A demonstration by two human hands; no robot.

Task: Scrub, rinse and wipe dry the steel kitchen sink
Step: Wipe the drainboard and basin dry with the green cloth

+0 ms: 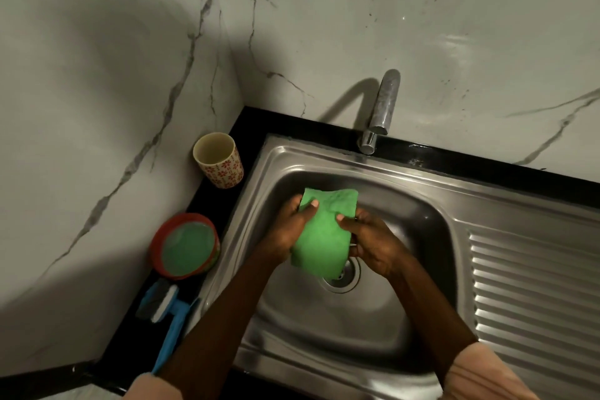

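On the black counter at the left lie a blue brush (168,312), a red tub (184,245) and a patterned cup (218,159). Over the steel sink (324,328), the left hand (289,227) grips one edge of a green cloth (321,234) and the right hand (373,242) pinches the other edge, above the drain (344,279). A tap (380,110) stands behind the basin, and a ridged drainboard (532,289) lies to the right.

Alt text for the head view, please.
Both hands, left hand and right hand, hold a green cloth above the steel sink. A floral cup, red tub and blue brush line the left counter.
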